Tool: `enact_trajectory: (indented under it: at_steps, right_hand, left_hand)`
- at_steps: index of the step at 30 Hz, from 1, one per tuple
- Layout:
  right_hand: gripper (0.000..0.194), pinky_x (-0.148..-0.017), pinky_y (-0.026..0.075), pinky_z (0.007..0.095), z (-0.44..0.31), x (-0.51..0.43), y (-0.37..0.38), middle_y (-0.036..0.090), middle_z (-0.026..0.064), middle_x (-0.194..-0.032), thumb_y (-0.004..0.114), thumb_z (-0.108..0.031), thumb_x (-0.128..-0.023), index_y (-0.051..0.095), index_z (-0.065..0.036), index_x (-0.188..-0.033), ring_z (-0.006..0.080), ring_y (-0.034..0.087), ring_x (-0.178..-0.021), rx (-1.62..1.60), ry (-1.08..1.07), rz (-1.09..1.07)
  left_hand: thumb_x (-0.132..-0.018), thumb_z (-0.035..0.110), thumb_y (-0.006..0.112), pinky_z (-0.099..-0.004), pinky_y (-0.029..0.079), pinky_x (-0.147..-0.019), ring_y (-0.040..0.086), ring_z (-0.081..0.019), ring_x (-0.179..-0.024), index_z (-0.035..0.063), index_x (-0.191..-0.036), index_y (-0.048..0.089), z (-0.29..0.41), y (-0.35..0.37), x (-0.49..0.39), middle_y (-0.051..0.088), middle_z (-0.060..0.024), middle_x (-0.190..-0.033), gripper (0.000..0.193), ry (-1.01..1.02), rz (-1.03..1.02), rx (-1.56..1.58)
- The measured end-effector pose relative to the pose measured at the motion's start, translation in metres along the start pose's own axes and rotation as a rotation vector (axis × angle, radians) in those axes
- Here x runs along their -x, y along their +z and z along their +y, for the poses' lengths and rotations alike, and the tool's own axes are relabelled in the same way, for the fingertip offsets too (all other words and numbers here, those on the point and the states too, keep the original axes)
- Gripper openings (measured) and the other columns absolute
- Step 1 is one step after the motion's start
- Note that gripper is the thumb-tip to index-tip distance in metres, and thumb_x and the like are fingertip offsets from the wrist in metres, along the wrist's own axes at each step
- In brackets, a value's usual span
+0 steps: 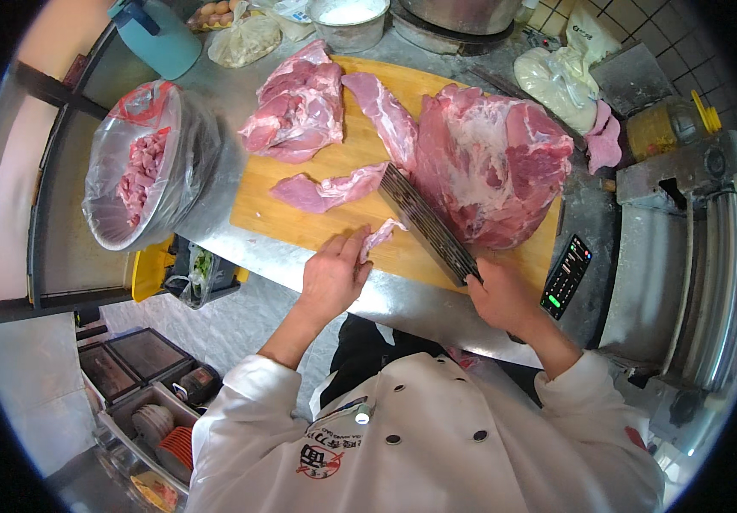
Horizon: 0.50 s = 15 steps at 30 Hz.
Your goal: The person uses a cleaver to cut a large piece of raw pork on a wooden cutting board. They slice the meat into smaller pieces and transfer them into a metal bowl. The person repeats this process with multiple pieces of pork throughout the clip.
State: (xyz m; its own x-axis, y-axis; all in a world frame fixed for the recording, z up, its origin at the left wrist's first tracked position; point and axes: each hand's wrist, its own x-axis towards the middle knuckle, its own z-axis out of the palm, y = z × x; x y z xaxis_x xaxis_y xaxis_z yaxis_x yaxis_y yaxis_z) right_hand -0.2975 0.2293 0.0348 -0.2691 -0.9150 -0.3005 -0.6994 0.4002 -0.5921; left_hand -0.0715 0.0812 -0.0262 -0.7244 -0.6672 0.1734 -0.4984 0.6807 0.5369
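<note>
My right hand (508, 299) grips the handle of a broad cleaver (431, 226), whose blade slants up and left over the wooden cutting board (330, 229). In my left hand (337, 269) is a small pale strip of meat trimming (381, 238), pinched at the board's near edge. Just beyond the blade's tip lies a long cut of raw meat (323, 192), its right end meeting the cleaver. Another strip of meat (384, 115) rests farther back, against a large raw joint (490, 167) on the right. A thick slab of meat (298, 109) sits at the far left.
Left of the board stands a plastic-lined bowl (192, 173) with cut meat pieces (144, 173). A phone (566, 277) lies at the right, near a steel roller machine (676, 269). Behind are a blue jug (156, 38), a metal pot (349, 29) and a bag of white contents (554, 83).
</note>
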Motion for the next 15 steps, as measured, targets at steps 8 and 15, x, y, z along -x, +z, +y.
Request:
enact_trajectory:
  at_steps: [8, 15]
  right_hand:
    - [0.017, -0.062, 0.041, 0.0531, -0.019, 0.016, -0.007, 0.056, 0.0267, -0.069, 0.058, -0.010, -0.085, 0.051, 0.003, -0.077, 0.0473, 0.056, -0.069, 0.064, -0.146, 0.002]
    - [0.016, -0.062, 0.042, 0.0541, -0.022, 0.035, 0.000, 0.057, 0.0269, -0.071, 0.057, -0.011, -0.087, 0.051, 0.003, -0.080, 0.0482, 0.056, -0.068, 0.079, -0.137, -0.034]
  left_hand:
    - [-0.071, 0.002, 0.072, -0.0387, 0.051, -0.069, 0.059, -0.0319, -0.079, 0.0000, -0.086, 0.067, -0.003, -0.002, -0.012, 0.061, -0.0142, -0.086, 0.016, 0.142, 0.252, 0.172]
    - [-0.074, 0.000, 0.067, -0.0424, 0.051, -0.075, 0.059, -0.0358, -0.085, -0.0028, -0.092, 0.064, -0.014, 0.017, -0.019, 0.061, -0.0178, -0.094, 0.019, 0.160, 0.154, 0.174]
